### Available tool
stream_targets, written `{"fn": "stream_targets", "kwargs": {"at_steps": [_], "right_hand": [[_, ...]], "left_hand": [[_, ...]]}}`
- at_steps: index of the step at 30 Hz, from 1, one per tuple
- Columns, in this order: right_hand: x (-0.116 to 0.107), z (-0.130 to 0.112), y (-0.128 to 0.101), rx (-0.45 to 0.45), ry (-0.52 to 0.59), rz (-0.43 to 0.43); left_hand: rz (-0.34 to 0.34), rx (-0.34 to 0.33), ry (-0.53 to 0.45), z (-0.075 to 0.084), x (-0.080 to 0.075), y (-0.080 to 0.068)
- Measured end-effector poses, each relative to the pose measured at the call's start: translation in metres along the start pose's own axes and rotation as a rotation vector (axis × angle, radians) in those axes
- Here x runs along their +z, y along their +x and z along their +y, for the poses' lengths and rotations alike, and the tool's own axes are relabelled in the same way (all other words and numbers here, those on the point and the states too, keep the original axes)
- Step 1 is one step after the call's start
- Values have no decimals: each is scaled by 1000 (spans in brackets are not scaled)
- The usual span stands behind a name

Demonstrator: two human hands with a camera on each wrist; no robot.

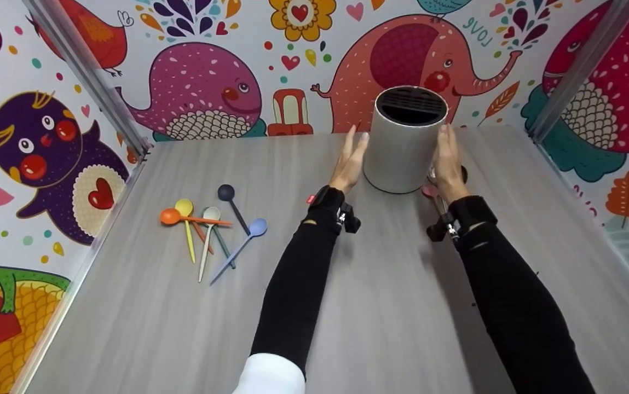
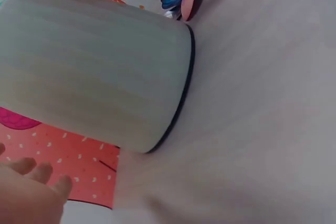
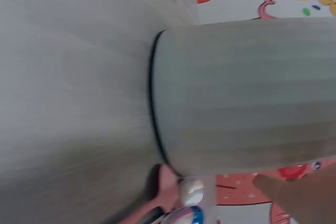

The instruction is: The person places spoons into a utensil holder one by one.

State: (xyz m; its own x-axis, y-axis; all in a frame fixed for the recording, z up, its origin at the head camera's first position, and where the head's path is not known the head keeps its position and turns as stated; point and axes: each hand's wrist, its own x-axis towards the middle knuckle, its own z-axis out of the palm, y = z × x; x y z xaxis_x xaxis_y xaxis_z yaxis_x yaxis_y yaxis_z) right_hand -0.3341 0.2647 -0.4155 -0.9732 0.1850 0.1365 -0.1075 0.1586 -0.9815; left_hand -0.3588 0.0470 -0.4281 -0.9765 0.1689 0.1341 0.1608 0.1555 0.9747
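Head view: a grey cylindrical canister [image 1: 404, 145] stands upright on the tabletop [image 1: 380, 306], toward the far edge and right of centre, just before the painted back wall [image 1: 205, 82]. Its top carries a dark slotted insert [image 1: 411, 105]; a thin dark rim runs round the base.

Left hand [image 1: 350, 161]: fingers straight, palm facing the canister's left side. We read it as just beside the wall, touching or nearly so; the left wrist view shows a gap between fingertips [image 2: 50, 179] and the canister wall [image 2: 94, 72], so contact is not confirmed. Grip wide, holding nothing.

Right hand [image 1: 446, 158]: fingers straight, laid flat along the canister's right side, apparently touching. Grip wide as well, with nothing pinched.

Beside the base on the right lies a pink spoon [image 1: 431, 191], partly hidden by the right wrist; the right wrist view shows it [image 3: 167, 184] close to the rim, together with some shiny round pieces that we cannot identify.

Handling judgement: the canister looks rigid, with a smooth matte wall, so possibly slippery under flat palms. Weight is unknown, since the contents are hidden below the slots. It is tall relative to its base, so it could tip if pushed high. Best hold, we judge: two palms opposed at mid-height, squeezing evenly.

Well apart, on the left of the tabletop, lies a loose cluster of coloured spoons [image 1: 210, 230], some crossing one another.
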Motion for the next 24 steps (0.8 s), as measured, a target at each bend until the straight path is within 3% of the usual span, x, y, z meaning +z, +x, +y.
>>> {"fn": "stream_targets", "kwargs": {"at_steps": [6, 12, 19, 24], "right_hand": [[4, -20, -17, 28, 49, -50], [11, -23, -19, 77, 92, -63], [18, -20, -21, 81, 114, -70], [26, -19, -24, 52, 63, -57]], "left_hand": [[-39, -6, -43, -5, 18, 14], [-85, 16, -74, -4, 29, 19], [-75, 6, -72, -4, 27, 12], [-48, 7, 16, -5, 19, 4]]}}
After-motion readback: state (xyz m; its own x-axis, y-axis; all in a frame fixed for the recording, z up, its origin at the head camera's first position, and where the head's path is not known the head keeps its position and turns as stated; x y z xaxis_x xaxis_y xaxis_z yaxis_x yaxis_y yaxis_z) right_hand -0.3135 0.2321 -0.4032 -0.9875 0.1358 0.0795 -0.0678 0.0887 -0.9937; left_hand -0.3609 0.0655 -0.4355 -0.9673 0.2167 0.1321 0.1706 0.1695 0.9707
